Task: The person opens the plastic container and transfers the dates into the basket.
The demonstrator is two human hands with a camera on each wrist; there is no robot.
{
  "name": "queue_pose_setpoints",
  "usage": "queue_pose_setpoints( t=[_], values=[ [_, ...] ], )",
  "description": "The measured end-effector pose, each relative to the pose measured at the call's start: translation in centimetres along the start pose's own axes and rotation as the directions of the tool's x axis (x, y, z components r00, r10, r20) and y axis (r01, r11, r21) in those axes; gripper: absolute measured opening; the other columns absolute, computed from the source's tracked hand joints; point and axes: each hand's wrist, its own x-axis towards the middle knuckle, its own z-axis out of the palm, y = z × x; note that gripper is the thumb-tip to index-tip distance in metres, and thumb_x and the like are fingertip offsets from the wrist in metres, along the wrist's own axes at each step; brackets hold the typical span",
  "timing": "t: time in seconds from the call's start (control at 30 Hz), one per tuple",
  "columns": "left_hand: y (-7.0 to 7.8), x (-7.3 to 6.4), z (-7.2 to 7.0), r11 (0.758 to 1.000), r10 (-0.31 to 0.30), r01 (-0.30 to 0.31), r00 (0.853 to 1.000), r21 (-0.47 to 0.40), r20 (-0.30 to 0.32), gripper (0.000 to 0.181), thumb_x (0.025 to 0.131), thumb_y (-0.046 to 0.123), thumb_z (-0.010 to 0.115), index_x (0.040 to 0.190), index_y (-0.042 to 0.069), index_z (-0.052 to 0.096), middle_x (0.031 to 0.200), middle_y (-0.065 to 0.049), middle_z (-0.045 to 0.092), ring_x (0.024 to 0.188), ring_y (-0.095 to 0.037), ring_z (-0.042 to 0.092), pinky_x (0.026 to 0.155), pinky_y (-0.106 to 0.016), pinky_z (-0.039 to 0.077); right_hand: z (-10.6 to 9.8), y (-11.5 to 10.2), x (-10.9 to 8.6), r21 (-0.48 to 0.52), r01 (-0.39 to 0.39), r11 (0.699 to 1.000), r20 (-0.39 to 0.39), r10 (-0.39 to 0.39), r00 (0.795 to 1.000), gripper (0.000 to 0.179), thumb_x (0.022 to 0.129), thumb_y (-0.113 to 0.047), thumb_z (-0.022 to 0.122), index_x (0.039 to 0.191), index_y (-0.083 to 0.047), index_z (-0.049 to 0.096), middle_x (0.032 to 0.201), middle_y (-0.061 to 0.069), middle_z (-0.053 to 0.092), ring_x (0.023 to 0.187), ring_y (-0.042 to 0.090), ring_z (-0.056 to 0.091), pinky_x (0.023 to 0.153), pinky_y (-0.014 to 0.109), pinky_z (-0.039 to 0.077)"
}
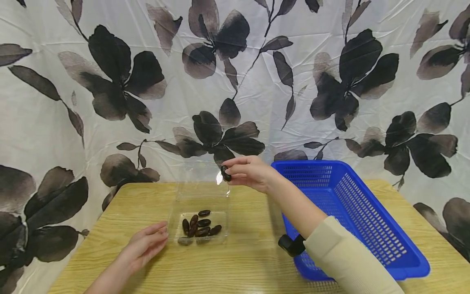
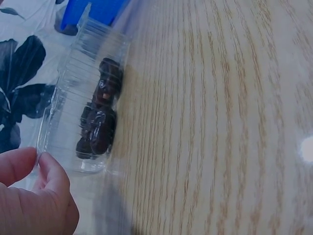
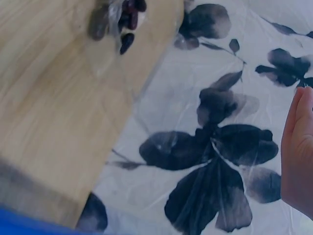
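My right hand (image 1: 253,173) pinches a dark brown date (image 1: 225,173) between thumb and fingertips, raised in front of the clear plastic container's upright lid. On the table stands the hinged container (image 1: 172,226), its lid folded back. Several glossy dates (image 1: 204,223) lie in its base, grouped toward the near side. At the container's left side is my left hand (image 1: 145,247). In the left wrist view, the thumb and forefinger of that hand pinch the container's rim (image 2: 45,122). The right wrist view shows only part of my right hand (image 3: 299,152), at its right edge.
A blue perforated plastic basket (image 1: 330,179) stands on the right of the wooden table (image 1: 253,261), partly behind my right forearm. A black device (image 1: 291,245) sits at that wrist. Behind the table hangs a white curtain (image 1: 271,134) with dark flowers.
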Motion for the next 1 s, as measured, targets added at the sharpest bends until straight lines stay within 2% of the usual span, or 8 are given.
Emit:
queue_pose_setpoints(
  t=[0.13, 0.33, 0.5, 0.73, 0.87, 1.0],
  values=[
    [0.0, -0.1, 0.0, 1.0, -0.005, 0.005, 1.0, 0.001, -0.005, 0.072, 0.088, -0.004, 0.059, 0.146, -0.006, 0.015, 0.111, -0.001, 0.05, 0.092, -0.009, 0.058, 0.083, -0.024, 0.049, -1.3, -0.2, -0.7, -0.009, 0.006, 1.0, -0.011, -0.006, 1.0, 0.043, 0.087, 0.011, 0.048, 0.129, 0.017, 0.042, 0.083, 0.003, 0.063, 0.07, 0.011, 0.062, 0.069, 0.026, 0.054],
    [0.0, -0.1, 0.1, 1.0, -0.002, 0.002, 1.0, 0.005, 0.0, 0.073, 0.088, -0.004, 0.059, 0.146, -0.007, 0.014, 0.112, -0.002, 0.049, 0.093, -0.009, 0.058, 0.083, -0.023, 0.049, -3.6, -0.2, -1.7, -0.002, 0.016, 1.0, -0.064, -0.017, 0.998, 0.045, 0.086, 0.012, 0.049, 0.13, 0.017, 0.041, 0.087, 0.002, 0.064, 0.071, 0.011, 0.063, 0.07, 0.028, 0.055],
    [0.0, -0.1, 0.1, 1.0, 0.003, -0.003, 1.0, 0.006, -0.006, 0.071, 0.089, -0.004, 0.058, 0.146, -0.007, 0.015, 0.115, -0.003, 0.048, 0.093, -0.009, 0.058, 0.084, -0.023, 0.049, -5.4, -0.1, -2.3, -0.005, 0.015, 1.0, -0.087, -0.015, 0.996, 0.048, 0.086, 0.012, 0.049, 0.132, 0.018, 0.037, 0.088, 0.006, 0.064, 0.072, 0.012, 0.064, 0.069, 0.026, 0.054],
    [0.1, -0.1, 0.3, 1.0, 0.006, -0.006, 1.0, 0.008, -0.009, 0.071, 0.089, -0.004, 0.057, 0.146, -0.006, 0.015, 0.119, -0.005, 0.045, 0.094, -0.009, 0.057, 0.084, -0.023, 0.049, -7.8, 0.2, -3.3, 0.001, 0.004, 1.0, -0.104, -0.004, 0.995, 0.051, 0.087, 0.012, 0.046, 0.135, 0.018, 0.03, 0.107, 0.016, 0.054, 0.079, 0.012, 0.064, 0.079, 0.028, 0.052],
    [0.1, -0.1, 0.3, 1.0, 0.008, -0.008, 1.0, 0.0, -0.008, 0.072, 0.088, -0.005, 0.058, 0.145, -0.007, 0.015, 0.115, -0.003, 0.047, 0.093, -0.009, 0.058, 0.084, -0.023, 0.049, -9.0, 0.5, -3.9, 0.006, 0.012, 1.0, -0.097, -0.011, 0.995, 0.051, 0.088, 0.011, 0.045, 0.135, 0.02, 0.027, 0.101, 0.012, 0.058, 0.081, 0.014, 0.064, 0.079, 0.028, 0.053],
    [0.1, -0.2, 0.3, 1.0, 0.005, -0.005, 1.0, -0.008, -0.013, 0.072, 0.087, -0.005, 0.059, 0.145, -0.007, 0.015, 0.113, -0.004, 0.048, 0.093, -0.01, 0.058, 0.083, -0.023, 0.049, -10.3, 1.0, -4.5, 0.022, 0.013, 1.0, -0.108, -0.01, 0.994, 0.043, 0.088, 0.011, 0.047, 0.13, 0.017, 0.038, 0.091, 0.008, 0.064, 0.078, 0.013, 0.065, 0.073, 0.027, 0.054]
  ],
)
